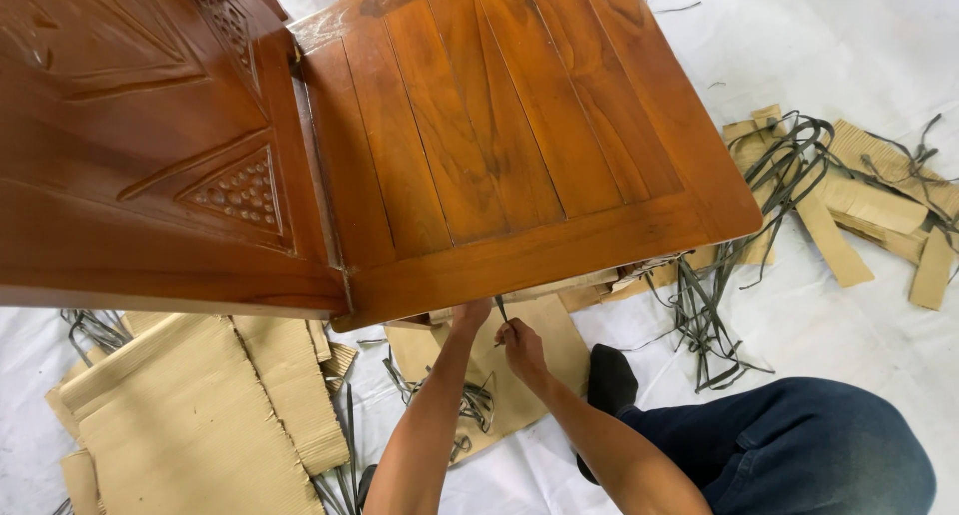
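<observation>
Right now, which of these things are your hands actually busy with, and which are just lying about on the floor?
In hand:
left hand and right hand on a dark strap
wooden chair, at its seat edge

Lying about:
cardboard sheets
loose straps
cardboard strips
white floor cover

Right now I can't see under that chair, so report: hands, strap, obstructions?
Left hand under wooden chair seat edge. Right hand pinching dark strap. Cardboard and loose straps around.

Both hands reach under the front edge of a polished wooden chair seat (499,125); the right hand (521,350) pinches a thin dark strap (499,307), the left hand (468,317) beside it touching the seat's underside, corrugated cardboard (200,425) strewn on the white floor (849,35)
</observation>
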